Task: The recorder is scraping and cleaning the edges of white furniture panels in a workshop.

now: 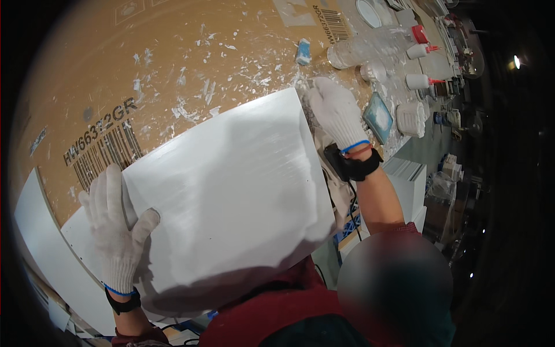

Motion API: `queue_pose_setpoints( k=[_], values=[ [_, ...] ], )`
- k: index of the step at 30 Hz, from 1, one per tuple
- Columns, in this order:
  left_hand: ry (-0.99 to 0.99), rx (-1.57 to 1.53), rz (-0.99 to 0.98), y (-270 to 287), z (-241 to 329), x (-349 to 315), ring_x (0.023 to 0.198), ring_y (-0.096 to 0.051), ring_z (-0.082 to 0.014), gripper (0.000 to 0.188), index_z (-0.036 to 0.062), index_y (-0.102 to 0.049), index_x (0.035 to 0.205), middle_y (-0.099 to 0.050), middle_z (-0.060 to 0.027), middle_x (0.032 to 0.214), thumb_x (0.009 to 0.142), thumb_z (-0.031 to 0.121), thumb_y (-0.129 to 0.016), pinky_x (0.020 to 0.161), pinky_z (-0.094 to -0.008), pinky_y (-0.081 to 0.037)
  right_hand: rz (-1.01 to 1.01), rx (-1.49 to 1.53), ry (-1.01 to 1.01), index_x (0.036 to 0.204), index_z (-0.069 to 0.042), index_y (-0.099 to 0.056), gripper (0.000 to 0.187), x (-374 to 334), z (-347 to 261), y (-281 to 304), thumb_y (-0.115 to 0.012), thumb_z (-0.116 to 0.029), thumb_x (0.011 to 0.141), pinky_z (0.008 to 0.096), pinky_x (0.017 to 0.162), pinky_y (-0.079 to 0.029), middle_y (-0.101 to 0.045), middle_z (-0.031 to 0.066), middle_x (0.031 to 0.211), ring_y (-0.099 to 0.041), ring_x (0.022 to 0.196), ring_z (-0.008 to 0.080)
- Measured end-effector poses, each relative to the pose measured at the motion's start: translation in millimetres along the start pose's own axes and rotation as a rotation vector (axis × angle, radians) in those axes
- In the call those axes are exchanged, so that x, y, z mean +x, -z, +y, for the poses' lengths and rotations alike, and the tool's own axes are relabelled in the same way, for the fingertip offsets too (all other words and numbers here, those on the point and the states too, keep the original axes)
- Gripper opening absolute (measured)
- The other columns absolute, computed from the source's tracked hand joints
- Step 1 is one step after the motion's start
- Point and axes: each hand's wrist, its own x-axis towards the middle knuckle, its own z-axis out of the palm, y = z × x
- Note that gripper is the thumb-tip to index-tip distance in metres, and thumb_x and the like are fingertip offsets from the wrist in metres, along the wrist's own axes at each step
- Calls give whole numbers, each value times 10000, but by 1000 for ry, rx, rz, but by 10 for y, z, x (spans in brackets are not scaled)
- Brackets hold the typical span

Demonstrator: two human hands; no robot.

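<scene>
A large white panel (225, 191) lies across the cardboard-covered table and reaches back to my body. My left hand (115, 220), in a white knit glove, rests flat at the panel's left side, thumb spread from the fingers. At the panel's far right corner is my right hand (335, 110), gloved the same way. Its fingers are curled in, and whatever they may hold is hidden. Both wrists wear black bands. Beside the right hand lies a blue flat block (378, 118) with a whitish, dusty face.
The cardboard (191, 75) is spattered with white flecks. At the right stand a clear bottle with a red cap (376, 46), small white bottles with red nozzles (416, 81) and a white tub (411, 118). A small blue block (303, 52) lies beyond. Another white panel (49, 231) sits left.
</scene>
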Motion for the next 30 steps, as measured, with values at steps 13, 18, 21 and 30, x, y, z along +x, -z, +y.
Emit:
queue_pose_setpoints(
  k=[13,18,21,30],
  values=[
    [19,11,-35,1,46,-9,1406,-345,-426,901,-8,-348,1501,-406,-273,1473,854,533,-665,1215,-548,-155,58,80,224,982,-46,-606,237,33,289,208,-554,-275,946,512,755,-488,-627,224,899,-613,874,431],
    [78,-10,-36,-21,106,-83,1466,-244,-432,884,2,-315,1524,-288,-272,1568,842,395,-718,1222,-534,-147,89,-130,510,1053,-109,-655,183,-13,362,575,-591,-214,917,429,744,-511,-635,128,939,-638,880,338],
    [83,22,-74,-45,247,-160,1489,-189,-432,926,12,-287,1538,-237,-273,1592,825,396,-735,1228,-528,-136,-30,-149,822,1060,-153,-681,188,-98,373,493,-612,-184,887,417,736,-513,-626,105,901,-646,860,307],
    [-78,1,-389,-178,1660,-1147,1445,-189,-550,1115,-13,-291,1510,-255,-309,1559,667,480,-830,1160,-651,-159,12,-172,981,924,-123,-633,128,-198,419,9,-629,-131,796,419,677,-498,-604,86,785,-624,798,308]
  ],
)
